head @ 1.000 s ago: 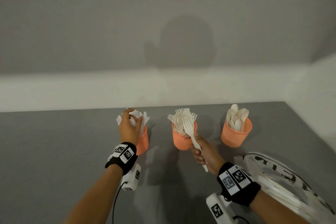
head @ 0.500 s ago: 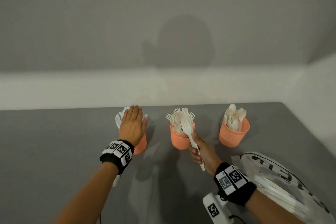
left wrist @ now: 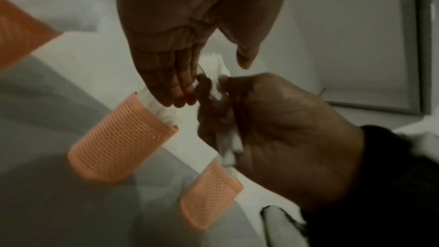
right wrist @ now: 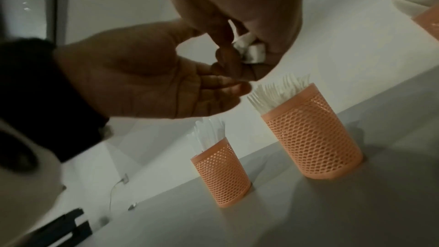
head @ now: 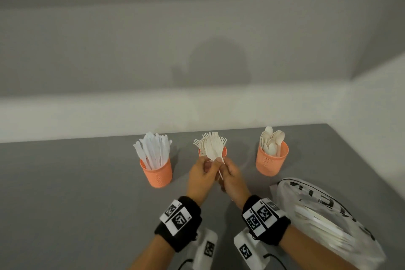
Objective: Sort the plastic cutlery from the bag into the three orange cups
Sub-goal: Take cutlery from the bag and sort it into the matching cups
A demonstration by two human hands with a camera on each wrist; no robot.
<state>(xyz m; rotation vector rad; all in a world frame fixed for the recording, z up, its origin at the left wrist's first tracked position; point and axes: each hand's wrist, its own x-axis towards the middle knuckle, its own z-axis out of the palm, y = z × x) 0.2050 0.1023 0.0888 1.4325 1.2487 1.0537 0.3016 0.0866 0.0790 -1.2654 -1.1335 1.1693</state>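
a: the right hand (head: pixel 232 178) pinches the forks (head: pixel 213 149) near the middle cup (right wrist: pixel 313 134); the left hand (head: pixel 200 176) touches them, fingers (left wrist: pixel 173 85) straight, together.
b: a loose pinch may drop one beside the cup.

Bkgd: matte grey tabletop (head: pixel 65 193), its far edge meeting a pale ledge (head: pixel 87 114) at the wall base. Grey wall (head: pixel 109 28) above, w/ a rounded shadow (head: pixel 217 61) near centre. Side wall (head: pixel 383 94) at rt forms a corner. Light dim, soft.
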